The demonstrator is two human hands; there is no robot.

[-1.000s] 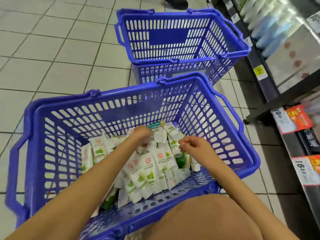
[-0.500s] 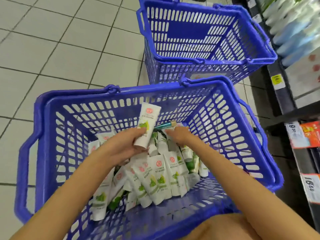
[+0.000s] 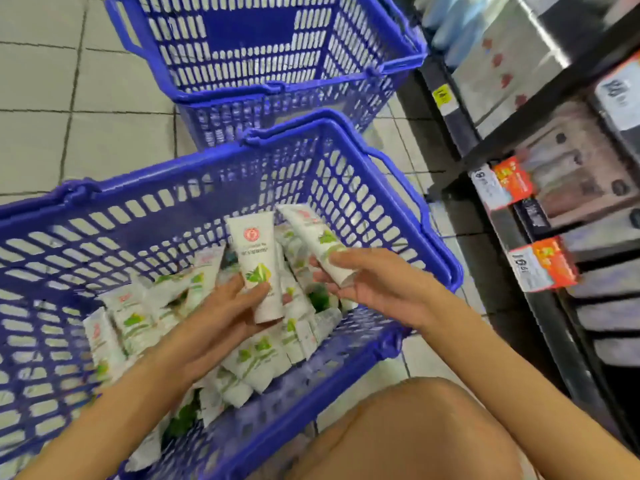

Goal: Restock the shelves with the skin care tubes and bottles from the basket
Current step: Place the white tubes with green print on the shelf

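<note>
A blue plastic basket (image 3: 408, 188) in front of me holds several white skin care tubes (image 3: 256, 362) with green leaf prints and red logos. My left hand (image 3: 221, 317) grips one white tube (image 3: 254, 251) upright above the pile, cap end down in my fingers. My right hand (image 3: 374, 282) holds a second white tube (image 3: 311, 237), tilted up and to the left. Both hands hover inside the basket, close together.
A second blue basket (image 3: 270, 88) with nothing visible inside stands on the tiled floor just beyond. Dark store shelves (image 3: 540, 306) with price tags (image 3: 526, 268) and boxed products run along the right side. My bare knee (image 3: 415, 431) is at the bottom.
My left hand has lifted its tube higher. My right hand has picked a second tube out of the pile. The view has swung right toward the shelves.
</note>
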